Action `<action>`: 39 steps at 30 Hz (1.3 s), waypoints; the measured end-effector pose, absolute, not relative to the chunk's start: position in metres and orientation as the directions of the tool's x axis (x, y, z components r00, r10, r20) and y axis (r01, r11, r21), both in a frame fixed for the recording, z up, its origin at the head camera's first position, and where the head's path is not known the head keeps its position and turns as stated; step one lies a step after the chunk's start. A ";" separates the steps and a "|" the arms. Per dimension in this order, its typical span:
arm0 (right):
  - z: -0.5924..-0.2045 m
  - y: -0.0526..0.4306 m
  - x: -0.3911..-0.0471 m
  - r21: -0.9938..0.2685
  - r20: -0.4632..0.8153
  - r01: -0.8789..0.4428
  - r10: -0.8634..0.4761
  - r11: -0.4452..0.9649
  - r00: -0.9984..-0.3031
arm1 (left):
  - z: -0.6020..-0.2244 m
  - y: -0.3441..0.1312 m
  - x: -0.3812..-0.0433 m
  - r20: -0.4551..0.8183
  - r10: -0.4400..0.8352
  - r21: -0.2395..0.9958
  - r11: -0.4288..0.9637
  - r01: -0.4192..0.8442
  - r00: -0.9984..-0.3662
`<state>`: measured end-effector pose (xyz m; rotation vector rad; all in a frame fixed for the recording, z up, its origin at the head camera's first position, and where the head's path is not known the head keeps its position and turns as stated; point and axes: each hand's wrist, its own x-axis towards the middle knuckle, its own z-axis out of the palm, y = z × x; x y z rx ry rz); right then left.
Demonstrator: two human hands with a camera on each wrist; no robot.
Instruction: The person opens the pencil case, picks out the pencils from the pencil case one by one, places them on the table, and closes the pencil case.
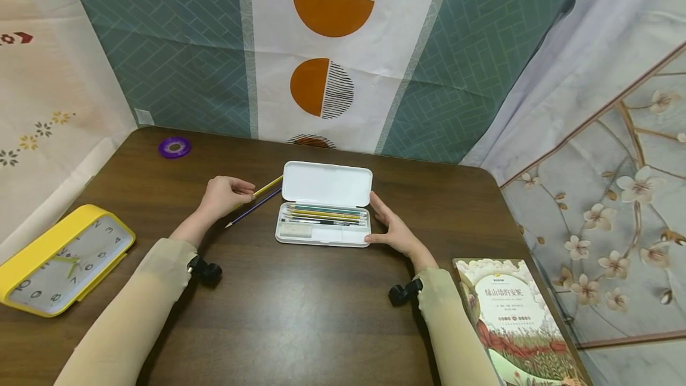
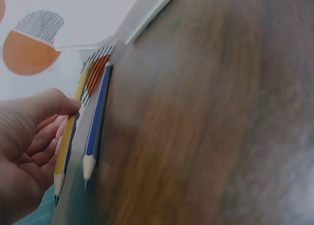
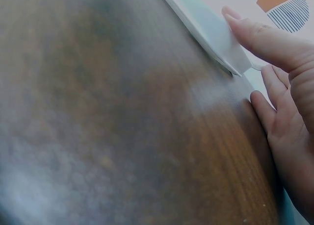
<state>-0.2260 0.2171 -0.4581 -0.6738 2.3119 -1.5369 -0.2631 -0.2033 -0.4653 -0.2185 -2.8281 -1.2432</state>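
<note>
My left hand (image 1: 226, 196) pinches a yellow pencil (image 2: 71, 132) between thumb and fingers, its sharpened tip pointing back toward me. Beside it a dark blue pencil (image 1: 253, 208) lies on the table, left of the white pencil case (image 1: 323, 241). The case stands with its lid (image 1: 327, 184) raised at the back. Inside are several pencils (image 1: 324, 214) in a row and a pale eraser (image 1: 296, 230). At the case's right end my right hand (image 1: 395, 231) rests with fingers spread, the thumb (image 3: 260, 36) at the front corner and a fingertip near the lid's edge.
A yellow clock (image 1: 66, 261) stands at the left of the brown table (image 1: 300, 314). Toward the back left lies a purple ring-shaped roll (image 1: 174, 147). An illustrated book (image 1: 517, 314) lies at the right, next to my right forearm. Patterned cloth (image 1: 187, 46) hangs behind the table.
</note>
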 end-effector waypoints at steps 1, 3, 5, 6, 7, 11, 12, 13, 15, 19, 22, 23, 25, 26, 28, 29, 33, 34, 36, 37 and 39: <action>-0.458 0.217 -0.226 -0.919 0.021 -0.223 -0.525 0.325 -0.851 | -0.466 -0.202 -0.263 0.092 0.116 0.732 0.666 0.146 -0.989; -0.458 0.217 -0.226 -0.918 0.021 -0.224 -0.524 0.326 -0.851 | -0.468 -0.200 -0.264 0.080 0.126 0.732 0.666 0.144 -0.989; -0.458 0.218 -0.226 -0.918 0.023 -0.225 -0.524 0.326 -0.851 | -0.469 -0.199 -0.264 0.072 0.134 0.728 0.670 0.143 -0.988; -0.458 0.218 -0.226 -0.919 0.024 -0.225 -0.524 0.325 -0.852 | -0.469 -0.198 -0.265 0.069 0.137 0.728 0.670 0.143 -0.988; -0.459 0.218 -0.226 -0.919 0.026 -0.226 -0.524 0.322 -0.851 | -0.469 -0.197 -0.265 0.067 0.138 0.727 0.671 0.143 -0.988; -0.472 0.221 -0.233 -0.913 0.048 -0.251 -0.526 0.322 -0.849 | -0.470 -0.196 -0.265 0.072 0.135 0.722 0.676 0.145 -0.988; -0.476 0.223 -0.235 -0.911 0.053 -0.257 -0.527 0.322 -0.848 | -0.470 -0.196 -0.265 0.075 0.137 0.721 0.677 0.148 -0.988; -0.480 0.224 -0.237 -0.909 0.059 -0.264 -0.528 0.322 -0.847 | -0.470 -0.195 -0.265 0.075 0.136 0.720 0.678 0.148 -0.988; -0.487 0.226 -0.240 -0.906 0.063 -0.269 -0.526 0.326 -0.848 | -0.470 -0.195 -0.265 0.077 0.135 0.719 0.679 0.148 -0.988; -0.487 0.225 -0.241 -0.911 0.047 -0.250 -0.519 0.328 -0.853 | -0.470 -0.195 -0.265 0.071 0.132 0.720 0.679 0.143 -0.989; -0.486 0.225 -0.241 -0.915 0.042 -0.241 -0.517 0.324 -0.855 | -0.471 -0.196 -0.266 0.064 0.138 0.721 0.678 0.141 -0.988; -0.486 0.225 -0.240 -0.916 0.042 -0.240 -0.517 0.322 -0.855 | -0.471 -0.196 -0.266 0.062 0.143 0.722 0.677 0.144 -0.988; -0.485 0.225 -0.240 -0.917 0.048 -0.243 -0.518 0.316 -0.854 | -0.471 -0.196 -0.267 0.058 0.146 0.721 0.678 0.142 -0.988; -0.485 0.225 -0.240 -0.916 0.047 -0.244 -0.518 0.319 -0.854 | -0.472 -0.196 -0.267 0.056 0.145 0.722 0.678 0.140 -0.988; -0.485 0.225 -0.240 -0.914 0.046 -0.245 -0.517 0.324 -0.855 | -0.471 -0.197 -0.267 0.051 0.146 0.722 0.678 0.137 -0.988; -0.485 0.225 -0.240 -0.913 0.046 -0.246 -0.518 0.324 -0.854 | -0.471 -0.197 -0.267 0.047 0.146 0.722 0.679 0.135 -0.988; -0.486 0.226 -0.241 -0.912 0.050 -0.251 -0.520 0.324 -0.853 | -0.470 -0.198 -0.267 0.038 0.151 0.723 0.678 0.131 -0.988; -0.487 0.226 -0.241 -0.912 0.051 -0.252 -0.520 0.323 -0.853 | -0.470 -0.198 -0.267 0.039 0.154 0.723 0.678 0.134 -0.987; -0.487 0.226 -0.241 -0.913 0.052 -0.251 -0.519 0.321 -0.853 | -0.468 -0.199 -0.266 0.048 0.157 0.720 0.679 0.143 -0.986; -0.487 0.226 -0.241 -0.912 0.051 -0.251 -0.518 0.324 -0.854 | -0.467 -0.199 -0.265 0.056 0.158 0.717 0.681 0.150 -0.986; -0.487 0.225 -0.241 -0.911 0.045 -0.249 -0.518 0.330 -0.854 | -0.460 -0.199 -0.264 0.079 0.157 0.708 0.686 0.166 -0.984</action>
